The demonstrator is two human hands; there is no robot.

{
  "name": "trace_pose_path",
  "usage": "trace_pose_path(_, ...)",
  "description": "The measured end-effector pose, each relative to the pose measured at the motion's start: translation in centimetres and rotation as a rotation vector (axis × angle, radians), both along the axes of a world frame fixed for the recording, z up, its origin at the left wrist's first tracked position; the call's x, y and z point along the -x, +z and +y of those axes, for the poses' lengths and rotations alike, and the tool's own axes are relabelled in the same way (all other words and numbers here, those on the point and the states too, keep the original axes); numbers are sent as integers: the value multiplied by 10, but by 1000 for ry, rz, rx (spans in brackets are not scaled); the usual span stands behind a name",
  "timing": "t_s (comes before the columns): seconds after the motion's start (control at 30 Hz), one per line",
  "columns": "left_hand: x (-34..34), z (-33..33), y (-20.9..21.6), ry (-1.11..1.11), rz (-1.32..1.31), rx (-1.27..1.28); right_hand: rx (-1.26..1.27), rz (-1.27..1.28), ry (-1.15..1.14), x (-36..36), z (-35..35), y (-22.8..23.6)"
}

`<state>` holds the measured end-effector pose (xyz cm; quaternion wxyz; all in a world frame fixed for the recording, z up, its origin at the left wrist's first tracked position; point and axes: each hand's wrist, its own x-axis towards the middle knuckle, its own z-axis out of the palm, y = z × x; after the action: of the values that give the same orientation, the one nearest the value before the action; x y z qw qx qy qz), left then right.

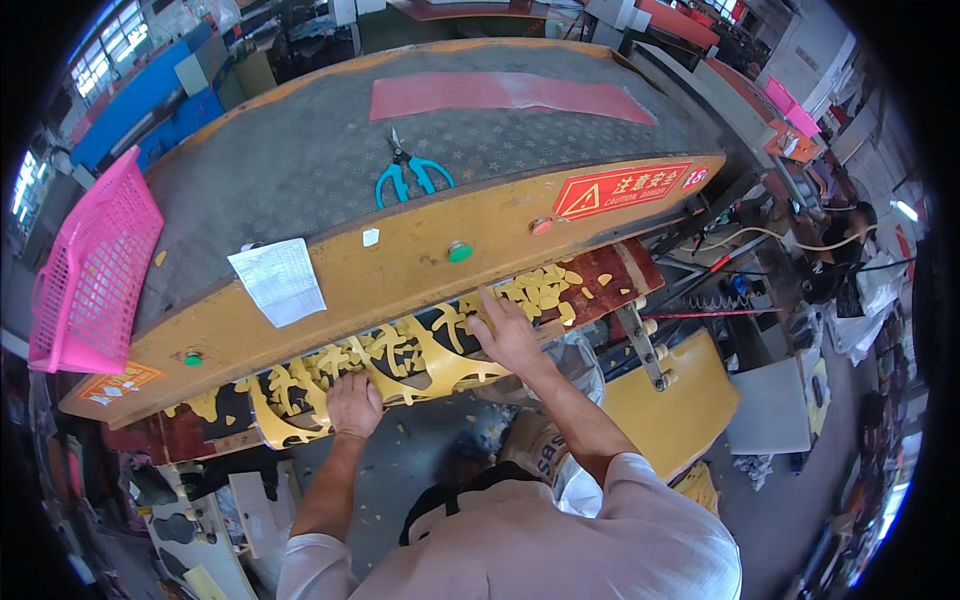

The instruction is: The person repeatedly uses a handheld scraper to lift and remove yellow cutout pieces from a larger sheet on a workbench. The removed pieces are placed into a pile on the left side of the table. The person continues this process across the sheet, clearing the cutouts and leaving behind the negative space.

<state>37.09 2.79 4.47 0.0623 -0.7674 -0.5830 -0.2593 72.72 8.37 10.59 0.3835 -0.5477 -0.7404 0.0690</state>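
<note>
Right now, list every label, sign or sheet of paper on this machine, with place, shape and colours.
Warning sign: front edge, right; red rectangle, yellow triangle.
Small label: front edge, far left; orange, slanted rectangle.
Paper sheet: taped over the front edge, left of middle; white, printed.
Small sticker: front edge, middle; white square.

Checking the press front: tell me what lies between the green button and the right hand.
In the head view, only bare yellow machine panel separates the green button from the right hand, which rests on the yellow cut-out sheet.

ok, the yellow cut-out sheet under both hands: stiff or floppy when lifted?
Probably floppy: the yellow cut-out sheet is a thin lattice of narrow strips with many holes. Likely light. The thin bridges may tear or snag; loose yellow offcuts lie beside the right hand. The left hand presses it flat.
</note>
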Motion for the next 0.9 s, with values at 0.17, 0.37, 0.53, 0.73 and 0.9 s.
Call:
trace_pose_path(0.17, 1, 14, 1, 11, -5, 34, -86, -77, 42, -14, 8, -52)
trace_pose_path(0.37, -2, 9, -16, 18, 18, 44, -76, -48, -21, -8, -8, -70)
trace_pose_path(0.53, 7, 21, -51, -41, -31, -109, -59, -60, -15, -8, 11, -111)
trace_pose_path(0.73, 11, 15, -43, 0, -138, 118, 36, -80, 17, 13, 1, -98)
trace_pose_path(0.9, -6, -57, -8, -19, -374, -14, 245, 8, 14, 2, -48, -47)
